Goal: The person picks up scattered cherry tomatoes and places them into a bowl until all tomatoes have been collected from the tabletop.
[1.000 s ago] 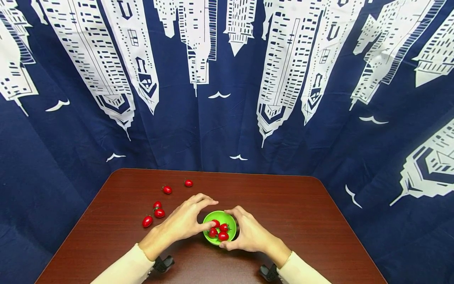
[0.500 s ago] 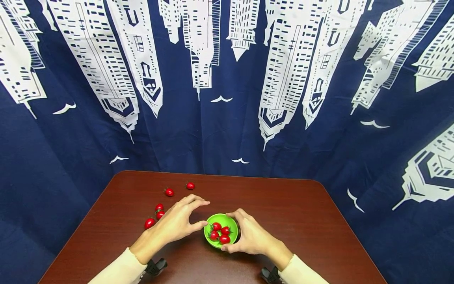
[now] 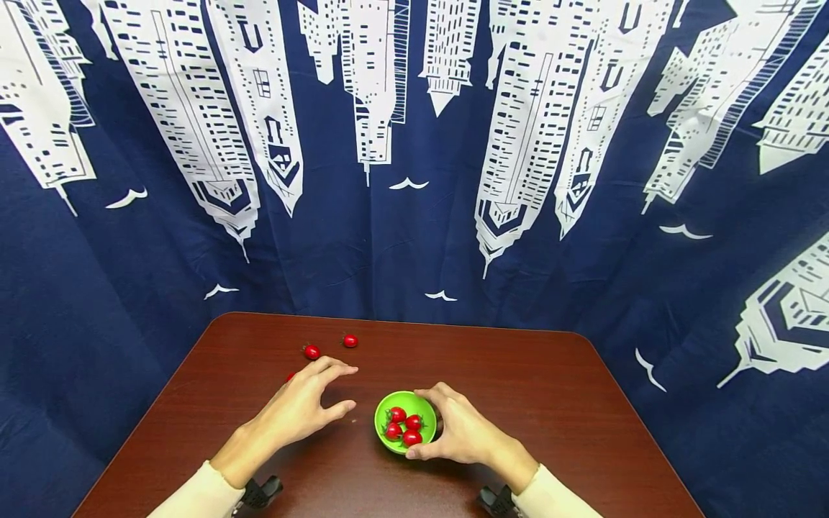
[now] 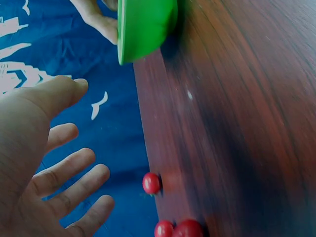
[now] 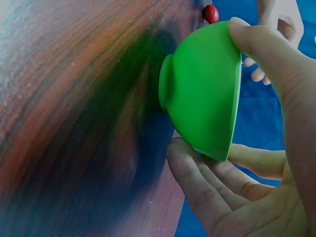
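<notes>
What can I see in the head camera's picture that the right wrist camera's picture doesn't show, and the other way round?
Only the head view shows four red tomatoes inside the green bowl, plus the person's pale sleeves. Only the right wrist view shows the bowl's narrow foot. Both show the right hand gripping the bowl, the left hand, at least one loose tomato, the table and the blue cloth.

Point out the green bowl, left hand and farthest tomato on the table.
Green bowl (image 5: 202, 91): right wrist view, outer wall.
Left hand (image 3: 299, 406): head view, back of the hand.
Farthest tomato (image 3: 350, 341): head view, middle of its red skin.
</notes>
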The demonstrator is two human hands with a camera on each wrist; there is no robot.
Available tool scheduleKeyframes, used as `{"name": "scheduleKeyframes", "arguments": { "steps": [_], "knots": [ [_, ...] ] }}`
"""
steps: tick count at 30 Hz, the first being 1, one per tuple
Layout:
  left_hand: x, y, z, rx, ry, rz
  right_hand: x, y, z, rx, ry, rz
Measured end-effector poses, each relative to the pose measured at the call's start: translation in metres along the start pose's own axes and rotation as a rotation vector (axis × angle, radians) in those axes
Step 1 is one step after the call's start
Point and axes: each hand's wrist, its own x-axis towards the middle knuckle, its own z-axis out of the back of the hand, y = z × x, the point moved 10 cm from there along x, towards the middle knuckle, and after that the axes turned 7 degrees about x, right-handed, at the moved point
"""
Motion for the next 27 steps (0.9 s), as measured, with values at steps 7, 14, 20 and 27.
{"name": "scheduleKeyframes", "arguments": {
  "steps": [7, 14, 20, 27],
  "knots": [
    [-0.014, 0.023, 0.009, 0.013, -0.036, 0.039, 0.002, -0.001, -0.002, 0.058, 0.032, 0.019],
    [-0.027, 0.049, 0.016, 0.03, -0.037, 0.087, 0.003, 0.0, -0.001, 0.065, 0.033, 0.036],
    [-0.036, 0.067, 0.022, 0.037, -0.052, 0.108, 0.004, -0.001, -0.002, 0.048, 0.035, 0.026],
    [-0.043, 0.084, 0.026, 0.052, -0.072, 0.126, 0.005, -0.002, -0.003, 0.049, 0.034, 0.022]
  ]
}}
